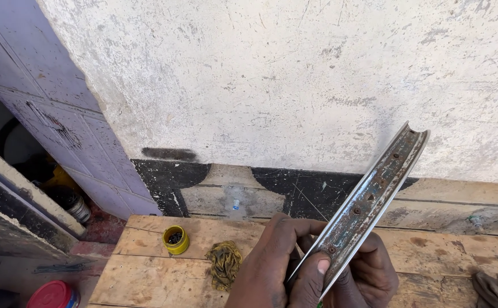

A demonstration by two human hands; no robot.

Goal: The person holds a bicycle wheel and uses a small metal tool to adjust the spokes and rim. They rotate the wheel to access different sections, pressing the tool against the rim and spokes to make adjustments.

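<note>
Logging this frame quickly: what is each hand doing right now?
Left hand: closed on the metal wheel rim, thumb on its inner face.
Right hand: closed on the same rim from behind.

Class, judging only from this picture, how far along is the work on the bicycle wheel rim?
Done: the rim is bare, its spoke holes empty. In hand: left hand and right hand grip its lower end. Left: rust still coats the channel; the rag and yellow tin lie untouched.

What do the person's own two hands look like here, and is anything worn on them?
Both the left hand and the right hand are bare: no gloves, rings or watch show. No sleeve is visible, as the frame cuts off at the wrists. The left thumbnail is short.
</note>
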